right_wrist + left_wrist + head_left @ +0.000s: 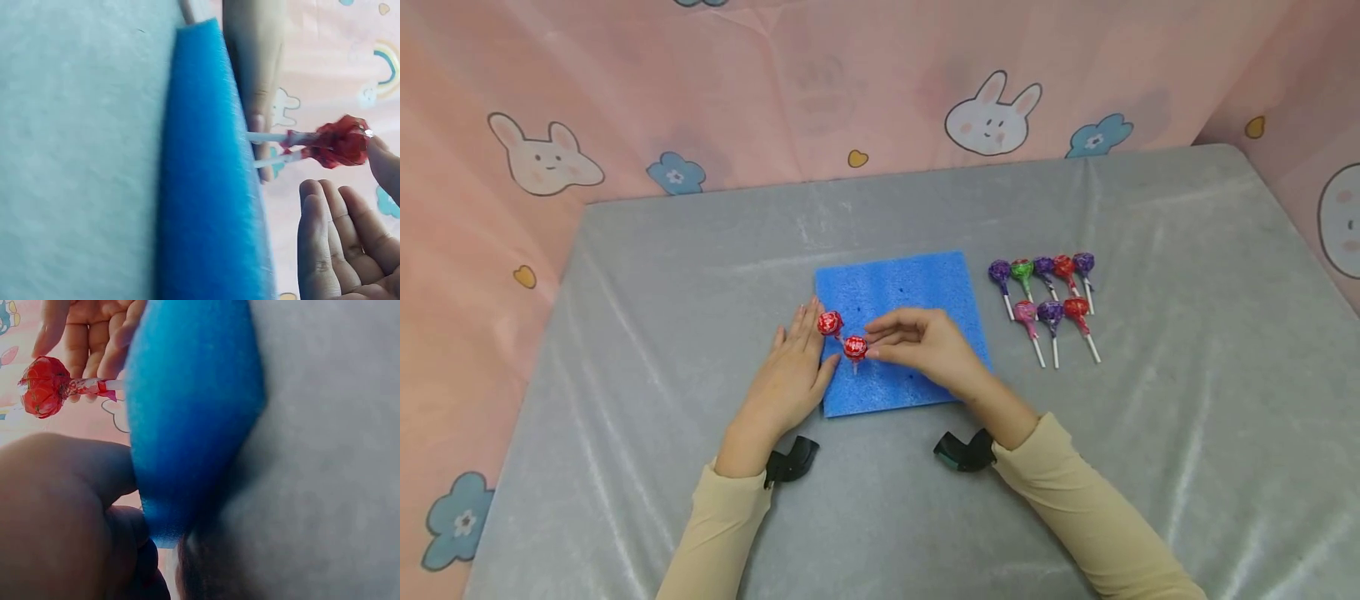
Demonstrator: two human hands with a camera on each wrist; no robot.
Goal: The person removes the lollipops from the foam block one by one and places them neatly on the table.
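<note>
Two red-wrapped lollipops stand with their sticks in a blue foam block (pixel 917 279), near its left side. The farther lollipop (pixel 830 323) is beside my left fingers; the nearer lollipop (pixel 854 347) is by my right hand (pixel 928 346). In the right wrist view, my right thumb (pixel 384 165) is at a red candy head (pixel 344 140) while the other fingers are spread away from it. My left hand (pixel 786 375) lies along the block's left edge, fingers extended, thumb on the foam. The left wrist view shows one red lollipop (pixel 44 387) clearly; the other is hidden there.
Right of the block, several wrapped lollipops lie in two rows, among them a green one (pixel 1022 268) and a pink one (pixel 1026 313). Small dark holes dot the foam. A grey cloth (pixel 700 275) covers the table, with a pink patterned curtain (pixel 760 100) behind.
</note>
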